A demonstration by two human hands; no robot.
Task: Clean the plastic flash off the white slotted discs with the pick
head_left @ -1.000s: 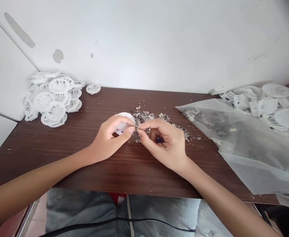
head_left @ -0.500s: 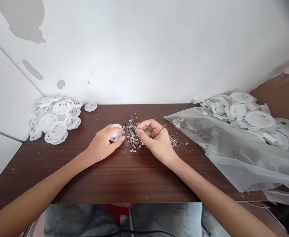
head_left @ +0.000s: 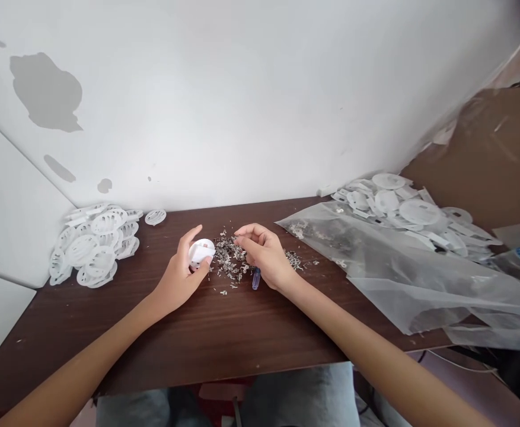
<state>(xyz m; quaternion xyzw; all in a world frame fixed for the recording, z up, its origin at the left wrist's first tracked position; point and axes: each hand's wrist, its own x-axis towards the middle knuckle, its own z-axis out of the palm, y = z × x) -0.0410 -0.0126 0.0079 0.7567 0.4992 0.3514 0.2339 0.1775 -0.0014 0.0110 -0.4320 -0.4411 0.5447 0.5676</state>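
"What do I have in my hands?"

"My left hand [head_left: 175, 270] grips a white round plastic piece [head_left: 200, 254], thumb at its edge, index finger lifted clear. My right hand [head_left: 266, 256] is curled, seemingly around a purple-handled tool [head_left: 256, 280], thumb and index drawn together above the metal clips [head_left: 229, 261] heaped between my 2 hands. I can't tell whether that pinch holds 1."

"What could go wrong?"

"With 1 finger off, the piece could tip from my left hand. The tool's handle, jutting below my right hand, could scatter clips."
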